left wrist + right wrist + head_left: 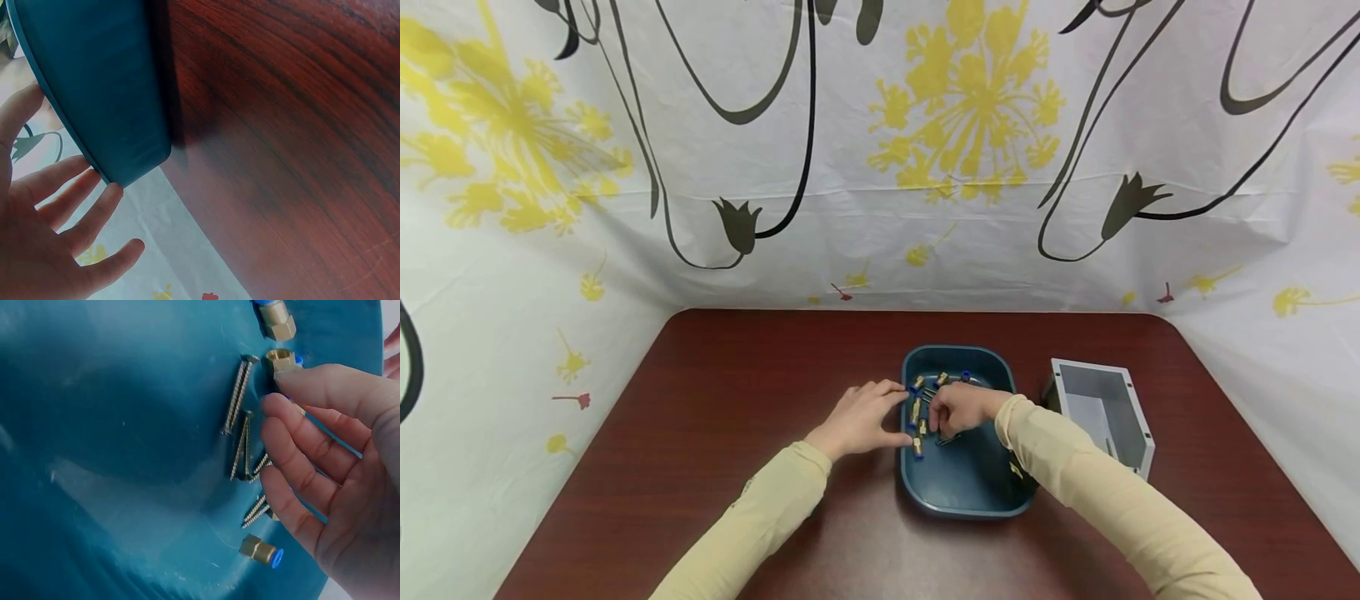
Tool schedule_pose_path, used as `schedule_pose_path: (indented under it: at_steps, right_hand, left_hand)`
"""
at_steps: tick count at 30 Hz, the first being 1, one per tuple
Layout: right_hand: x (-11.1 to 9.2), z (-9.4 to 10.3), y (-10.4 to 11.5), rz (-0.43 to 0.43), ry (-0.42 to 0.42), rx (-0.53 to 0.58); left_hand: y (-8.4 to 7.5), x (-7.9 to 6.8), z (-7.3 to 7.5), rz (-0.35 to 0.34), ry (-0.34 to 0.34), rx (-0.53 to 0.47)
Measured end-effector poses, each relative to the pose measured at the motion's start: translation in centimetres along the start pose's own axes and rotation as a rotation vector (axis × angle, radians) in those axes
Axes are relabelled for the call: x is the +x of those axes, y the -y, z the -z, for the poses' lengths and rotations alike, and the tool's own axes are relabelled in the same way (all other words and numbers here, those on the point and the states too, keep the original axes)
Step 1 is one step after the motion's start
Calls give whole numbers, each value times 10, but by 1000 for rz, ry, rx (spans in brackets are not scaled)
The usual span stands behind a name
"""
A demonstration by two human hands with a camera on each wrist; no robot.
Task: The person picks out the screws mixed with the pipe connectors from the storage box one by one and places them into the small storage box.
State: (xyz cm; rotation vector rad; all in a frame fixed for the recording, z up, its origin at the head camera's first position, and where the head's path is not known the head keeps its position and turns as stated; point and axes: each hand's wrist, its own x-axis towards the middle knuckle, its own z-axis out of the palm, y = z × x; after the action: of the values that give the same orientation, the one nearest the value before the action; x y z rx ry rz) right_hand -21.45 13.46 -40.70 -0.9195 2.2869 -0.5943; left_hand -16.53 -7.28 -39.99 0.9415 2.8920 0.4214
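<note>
A dark blue tray (966,492) holds several brass fittings (916,412) with blue rings, most along its left side, and several screws (237,394). My left hand (867,421) is at the tray's left rim, its fingers spread and fairly straight. In the left wrist view, fingertips touch the outer edge of the tray (94,81). Inside the tray is my right hand (964,407), fingers loosely bent. Seen from the right wrist, its thumb tip overlaps a brass fitting (280,359), and the index fingertip is just beside it. I see no firm pinch there.
A grey open box (1093,408) stands right of the tray, partly behind my right sleeve, with a thin piece in it. Something dark with yellow marks (1017,468) shows beside that sleeve at the tray's right side. Patterned cloth (887,167) hangs behind the brown table (760,367).
</note>
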Motion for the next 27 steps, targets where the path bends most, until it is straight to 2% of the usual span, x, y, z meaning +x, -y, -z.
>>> schedule_pose_path:
  at_steps: [5, 27]
  right_hand:
    - [2, -3, 2, -9, 4, 3]
    - [11, -15, 9, -114, -3, -199]
  left_hand:
    - [-1, 0, 1, -3, -3, 3]
    - [-1, 0, 0, -3, -1, 1]
